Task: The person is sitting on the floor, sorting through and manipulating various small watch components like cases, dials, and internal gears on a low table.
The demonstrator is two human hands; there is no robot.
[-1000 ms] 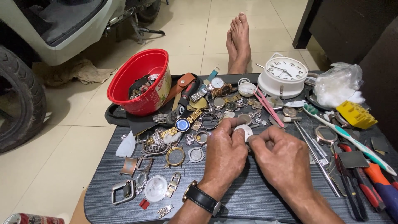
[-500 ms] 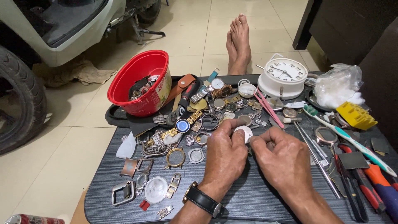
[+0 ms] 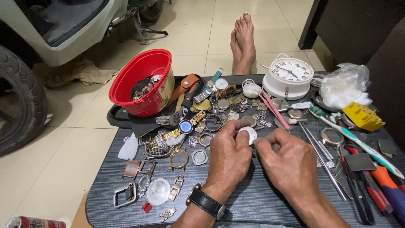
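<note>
My left hand rests on the dark table and pinches a small round white watch part between thumb and fingertips. A black-strapped wristwatch is on that wrist. My right hand sits just to the right, fingers curled, with the fingertips against the side of the same white part. Whether it holds a small tool is hidden. Loose watch cases, rings and metal bracelets lie scattered left of my hands.
A red bowl of parts stands at back left. A white alarm clock is at back right, beside a plastic bag, a yellow block, a toothbrush, pink tweezers and pliers. A person's bare feet rest beyond the table.
Both hands stay together on the white part; the fingers shift only slightly.
</note>
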